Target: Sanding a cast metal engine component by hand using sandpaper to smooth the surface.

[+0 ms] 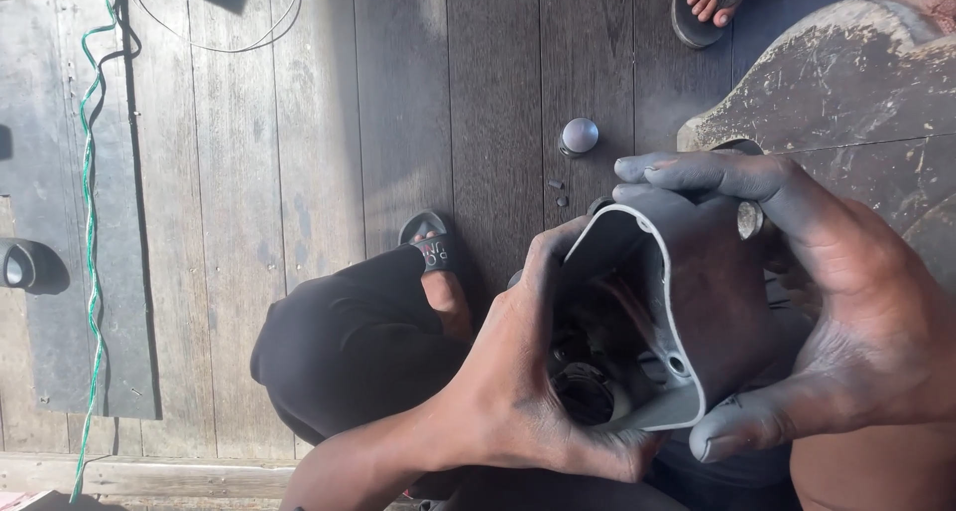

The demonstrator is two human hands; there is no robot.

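Nearest to us, our right hand [856, 332] wraps the outside of a grey metal housing [687, 302], thumb low against its flat rim and fingers curled over the top, closed firmly around the casting. Our left hand [518, 391] comes in from below; its fingers reach into the open mouth of the housing, curled on something inside. The dark interior is poorly lit, so we can only say there seems to be a round part [588, 391] seated deep in it. Both hands are smeared with grey grime, which makes the grip slippery.

To do this well, we should keep the housing braced in the right hand with the opening tilted towards the light, and let the left fingertips work by feel without prying against the thin rim.

Below the hands, our knee in dark cloth [349, 342] and a foot in a black sandal [430, 242] rest on the dark plank floor [398, 93]. Farther out lie a small round silver cap [580, 134] and a few tiny loose bits [556, 192]. A green cord [92, 222] runs along the far left, and another person's sandalled foot [709, 3] shows at the top edge.
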